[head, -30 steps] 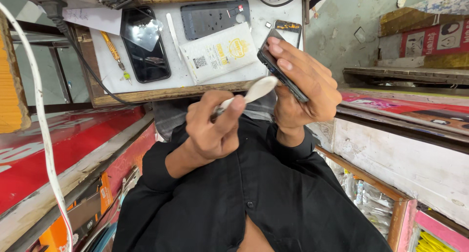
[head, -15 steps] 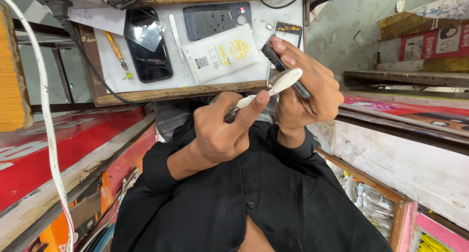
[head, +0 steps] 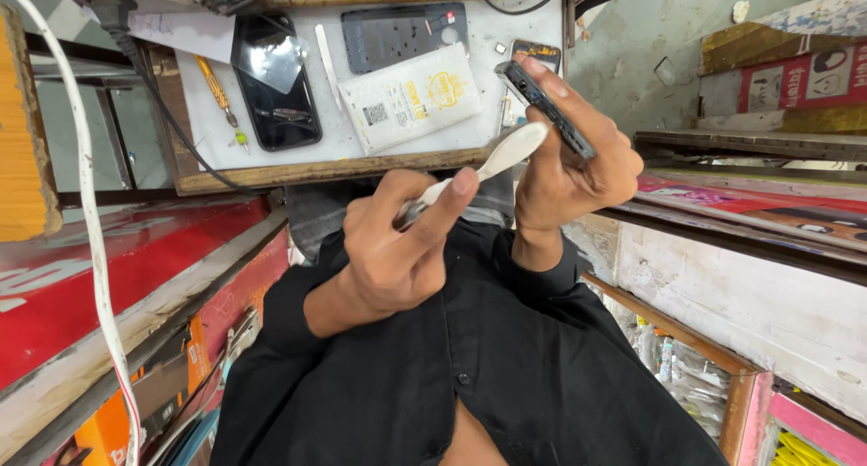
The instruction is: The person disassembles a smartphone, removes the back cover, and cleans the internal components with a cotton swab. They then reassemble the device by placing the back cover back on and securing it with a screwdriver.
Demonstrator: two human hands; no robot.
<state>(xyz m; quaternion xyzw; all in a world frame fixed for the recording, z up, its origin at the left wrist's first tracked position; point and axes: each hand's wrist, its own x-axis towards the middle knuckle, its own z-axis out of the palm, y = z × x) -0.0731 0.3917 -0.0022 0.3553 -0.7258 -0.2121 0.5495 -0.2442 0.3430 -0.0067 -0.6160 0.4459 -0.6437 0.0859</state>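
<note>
Phone (head: pixel 545 107) above cluttered wooden workbench (head: pixel 334 170)

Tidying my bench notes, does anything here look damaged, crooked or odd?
Nothing looks broken. One oddity: the black smartphone lying on the white wooden worktop has a loose clear film sitting askew across its screen, corners off the glass.

Dark phone (head: pixel 547 105) edge-on, tilted; white pry tool (head: pixel 501 156) touching it
</note>
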